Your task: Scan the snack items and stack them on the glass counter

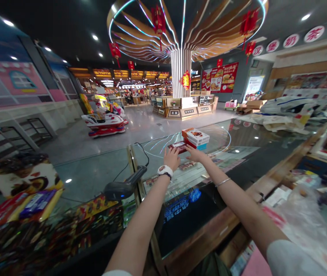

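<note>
A flat dark-red box [178, 145] with a pale label is between my hands over the glass counter. The fingers of my left hand [171, 158] are on its near left side, and a white watch is on that wrist. From the right, my right hand [194, 154] has its fingertips at the box's right end, with a thin bracelet further up the arm. Both hands grip the box; its underside is hidden. Just behind my right hand, a white and orange box [196, 135] rests on a blue box [201, 146].
A black barcode scanner [126, 186] stands left of my left forearm. Chocolate bars and snack packets [38, 203] fill the lower left. Plastic bags [298, 218] lie at right, and a covered bulky item [287, 111] sits on the counter's far right. Kiddie rides [106, 119] stand beyond.
</note>
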Action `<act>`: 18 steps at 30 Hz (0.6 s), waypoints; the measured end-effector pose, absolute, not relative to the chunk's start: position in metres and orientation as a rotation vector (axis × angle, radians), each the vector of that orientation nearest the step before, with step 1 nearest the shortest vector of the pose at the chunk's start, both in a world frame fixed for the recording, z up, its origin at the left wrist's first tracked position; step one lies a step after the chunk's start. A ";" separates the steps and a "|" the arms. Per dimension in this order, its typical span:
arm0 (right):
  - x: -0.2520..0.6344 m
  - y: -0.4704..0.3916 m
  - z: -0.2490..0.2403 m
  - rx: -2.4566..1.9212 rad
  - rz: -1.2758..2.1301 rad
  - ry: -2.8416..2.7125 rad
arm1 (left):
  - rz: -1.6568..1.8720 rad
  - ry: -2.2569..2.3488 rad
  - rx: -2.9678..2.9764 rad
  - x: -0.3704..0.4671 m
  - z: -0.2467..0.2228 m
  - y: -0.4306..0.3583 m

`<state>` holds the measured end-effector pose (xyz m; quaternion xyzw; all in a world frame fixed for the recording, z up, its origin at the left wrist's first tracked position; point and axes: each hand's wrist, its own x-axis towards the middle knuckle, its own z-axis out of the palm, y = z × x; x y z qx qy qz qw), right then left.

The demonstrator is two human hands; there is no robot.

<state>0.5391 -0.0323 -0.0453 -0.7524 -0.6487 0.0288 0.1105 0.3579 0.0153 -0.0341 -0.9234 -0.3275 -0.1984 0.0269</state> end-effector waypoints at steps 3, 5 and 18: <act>0.530 -0.038 -0.037 -2.131 0.015 -1.902 | -0.610 -1.032 -2.827 0.346 -0.030 0.004; 0.519 -0.043 -0.030 -2.099 -0.041 -1.917 | -0.621 -1.037 -2.799 0.333 -0.026 -0.006; 0.414 -0.094 0.001 -1.751 -0.346 -2.050 | -0.637 -1.041 -2.640 0.227 0.007 -0.078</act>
